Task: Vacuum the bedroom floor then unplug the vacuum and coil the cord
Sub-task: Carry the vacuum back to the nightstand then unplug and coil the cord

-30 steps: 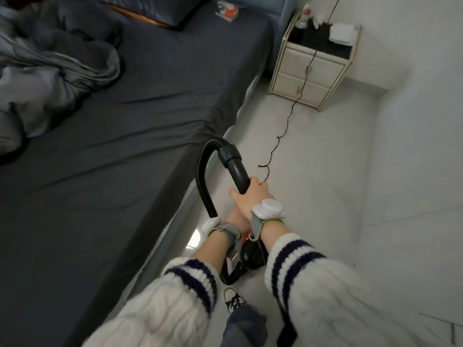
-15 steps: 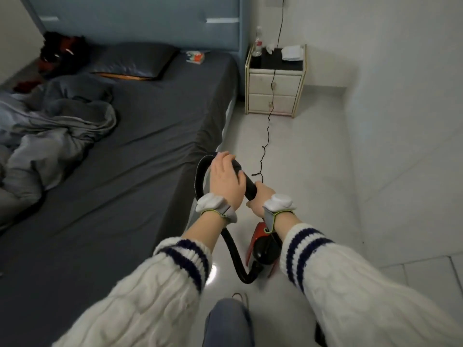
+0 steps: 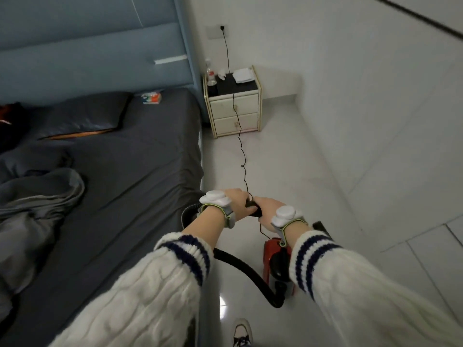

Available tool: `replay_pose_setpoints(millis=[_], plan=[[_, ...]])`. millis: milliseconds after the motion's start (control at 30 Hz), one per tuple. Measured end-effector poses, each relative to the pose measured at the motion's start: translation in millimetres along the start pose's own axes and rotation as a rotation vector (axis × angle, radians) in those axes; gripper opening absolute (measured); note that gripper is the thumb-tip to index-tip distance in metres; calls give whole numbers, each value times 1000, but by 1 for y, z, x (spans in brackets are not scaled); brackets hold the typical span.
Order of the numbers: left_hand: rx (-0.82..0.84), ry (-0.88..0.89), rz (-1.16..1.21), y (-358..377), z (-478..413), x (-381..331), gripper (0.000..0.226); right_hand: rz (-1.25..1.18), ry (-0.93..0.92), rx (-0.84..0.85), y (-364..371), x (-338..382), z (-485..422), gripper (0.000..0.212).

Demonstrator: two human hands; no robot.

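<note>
A: Since half a second back, the left hand (image 3: 234, 202) has come off the top of the hose handle (image 3: 253, 211) and wraps it from the side. The view has tipped up, so the wall socket (image 3: 213, 33) is now in frame.

B: Grip?

A: Both are curled round the handle, the right hand (image 3: 270, 209) just beside the left.

B: Cord?

A: The cord (image 3: 241, 156) drops from the socket, crosses the bedside table (image 3: 235, 116) and runs almost straight to the knuckles. Whether it is pinched or only passing, I cannot tell. The red vacuum (image 3: 274, 254) sits on the floor (image 3: 288, 171) below the right wrist. Its hose (image 3: 240, 269) loops under the left forearm.

B: Risks?

A: My judgement is that there is little slack. Pulling further from the wall could yank the plug, or drag the bottle (image 3: 210, 73) off the table. The cord also lies directly ahead of the hands. The nozzle is hidden, but pushed forward it could ride over the cord.
</note>
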State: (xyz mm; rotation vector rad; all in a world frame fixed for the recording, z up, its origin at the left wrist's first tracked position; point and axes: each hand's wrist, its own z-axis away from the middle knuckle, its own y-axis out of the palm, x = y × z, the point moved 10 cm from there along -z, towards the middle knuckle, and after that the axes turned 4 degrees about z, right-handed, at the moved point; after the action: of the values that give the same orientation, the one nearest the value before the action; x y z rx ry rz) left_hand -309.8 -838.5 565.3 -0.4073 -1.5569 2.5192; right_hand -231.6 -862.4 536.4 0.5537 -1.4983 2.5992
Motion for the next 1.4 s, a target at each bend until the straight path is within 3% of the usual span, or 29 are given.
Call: replay_pose_setpoints(millis=[167,267,333,433,600,767,1033,1200,1400], plan=[[175,44,136,21,-18,0,24,117,51,-46,-2,-21,-11,40],[170,99,84,29,-27,-17,23,136,175,-80,0,-46,-10,48],[168,108,119,37,-33,-24,25,69,306,-68,0,-63,-7,53],[234,104,153,51,-48,-43,33,-294,577,-104,10,-111,-1,60],[405,48,174,85,-57,-57,30,-612,489,-52,23,-136,-11,59],[378,-38,273,93,-68,-63,29,-719,520,-87,12,-170,-28,39],[326,-117,389,95,-105,-126,33,-806,490,-74,-8,-235,-43,62],[345,-104,386,109,-124,-180,32,-890,532,-102,-8,-286,-39,42],[377,-32,339,122,-138,-229,45,-1064,652,-155,14,-323,-23,76]])
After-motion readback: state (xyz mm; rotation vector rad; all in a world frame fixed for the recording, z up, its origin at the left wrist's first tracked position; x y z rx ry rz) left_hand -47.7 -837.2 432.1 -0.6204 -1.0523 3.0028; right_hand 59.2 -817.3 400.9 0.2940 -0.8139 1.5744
